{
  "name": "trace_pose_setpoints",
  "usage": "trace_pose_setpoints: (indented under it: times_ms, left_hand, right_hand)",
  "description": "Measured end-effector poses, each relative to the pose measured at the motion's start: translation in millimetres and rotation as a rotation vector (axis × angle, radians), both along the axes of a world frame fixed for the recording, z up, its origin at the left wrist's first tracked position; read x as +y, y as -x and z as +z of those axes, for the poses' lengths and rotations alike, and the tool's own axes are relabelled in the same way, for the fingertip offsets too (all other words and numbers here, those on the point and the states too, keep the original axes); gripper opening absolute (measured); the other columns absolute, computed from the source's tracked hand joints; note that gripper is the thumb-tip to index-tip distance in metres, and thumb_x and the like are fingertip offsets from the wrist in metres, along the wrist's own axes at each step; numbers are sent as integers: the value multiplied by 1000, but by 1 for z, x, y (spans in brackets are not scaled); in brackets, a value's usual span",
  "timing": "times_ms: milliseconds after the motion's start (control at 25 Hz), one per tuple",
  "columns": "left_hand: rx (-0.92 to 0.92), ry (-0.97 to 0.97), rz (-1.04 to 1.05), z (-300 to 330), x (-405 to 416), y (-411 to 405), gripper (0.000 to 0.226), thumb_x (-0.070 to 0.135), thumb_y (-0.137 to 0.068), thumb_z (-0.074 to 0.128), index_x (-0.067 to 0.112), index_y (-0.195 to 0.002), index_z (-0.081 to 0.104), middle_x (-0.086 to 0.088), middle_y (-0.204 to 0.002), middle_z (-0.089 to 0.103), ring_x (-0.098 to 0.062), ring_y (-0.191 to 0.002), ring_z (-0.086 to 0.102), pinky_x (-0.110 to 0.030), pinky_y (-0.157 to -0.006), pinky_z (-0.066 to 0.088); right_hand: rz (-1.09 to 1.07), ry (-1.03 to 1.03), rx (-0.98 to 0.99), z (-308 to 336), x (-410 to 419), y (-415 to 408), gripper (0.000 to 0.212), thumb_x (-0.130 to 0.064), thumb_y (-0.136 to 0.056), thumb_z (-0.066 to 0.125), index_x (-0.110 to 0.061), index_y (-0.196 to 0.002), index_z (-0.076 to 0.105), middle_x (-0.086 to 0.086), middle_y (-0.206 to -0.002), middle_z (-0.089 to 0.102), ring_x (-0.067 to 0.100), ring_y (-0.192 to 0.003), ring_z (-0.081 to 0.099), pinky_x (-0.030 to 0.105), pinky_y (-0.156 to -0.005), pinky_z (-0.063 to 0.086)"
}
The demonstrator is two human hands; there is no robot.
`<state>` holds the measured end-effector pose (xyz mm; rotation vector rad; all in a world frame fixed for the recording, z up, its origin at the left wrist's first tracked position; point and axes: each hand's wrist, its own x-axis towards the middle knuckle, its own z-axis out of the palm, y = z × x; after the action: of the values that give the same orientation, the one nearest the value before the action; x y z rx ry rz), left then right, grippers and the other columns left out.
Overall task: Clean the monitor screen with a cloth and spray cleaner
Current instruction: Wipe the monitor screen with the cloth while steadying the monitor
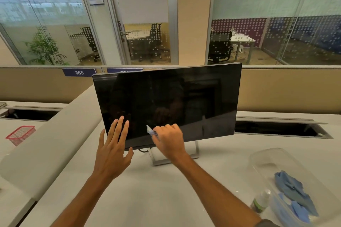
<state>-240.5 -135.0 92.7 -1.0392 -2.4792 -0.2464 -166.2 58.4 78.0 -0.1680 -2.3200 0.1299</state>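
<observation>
A: Monitor (166,101) upright on thin stand (175,158), centre of desk (147,190). Risk: hard push low on the panel, likely rocks or swivels.
B: Left hand (112,151) slack, fingers straight, at the lower left corner. Touching the glass or not, cannot tell. Could brace there.
A: Right hand (168,139) clenched round blue cloth (151,131), low centre of the screen. Only a tip showing.
B: Small wad, so knuckles may drag and smear.
A: Room: bare desk left of stand. Tub (276,158) near right with spare cloths (293,191), spray (261,203) beside. Cable slot (276,128) open behind.
B: Right elbow sweep could tip spray.
</observation>
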Motion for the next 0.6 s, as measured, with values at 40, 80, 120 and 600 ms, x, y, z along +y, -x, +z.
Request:
trace_pose_setpoints:
  times_ms: [40,80,120,600]
  left_hand:
    - [-3,-1,2,-1,0,0,88,45,-78,53,19,-153,15,-7,-162,13,-26,-149,11,-58,-115,24]
    - [-4,1,4,-1,0,-1,88,45,-77,54,19,-153,15,-7,-162,13,-27,-149,11,-58,-114,24]
    - [-4,2,4,-2,0,-1,88,44,-77,54,19,-152,16,-8,-161,14,-27,-149,12,-58,-114,25]
    - [-3,21,-15,-11,-1,1,87,46,-79,52,20,-153,14,-6,-162,11,-27,-149,11,-57,-115,24]
  right_hand:
    - [6,-10,-14,-2,-8,7,18,-34,-84,68,-19,-74,64,-5,-57,59,10,-52,50,26,-56,40]
    - [12,-25,-22,-2,-16,14,18,-33,-83,70,-19,-73,63,-5,-56,59,10,-50,49,25,-55,40]
    - [21,-36,-25,-1,-23,20,18,-32,-82,70,-18,-74,64,-5,-56,60,10,-50,50,25,-56,40]
    - [-108,-19,-37,-18,60,-23,17,-31,-81,69,-20,-73,59,-5,-59,54,13,-49,48,28,-51,40]
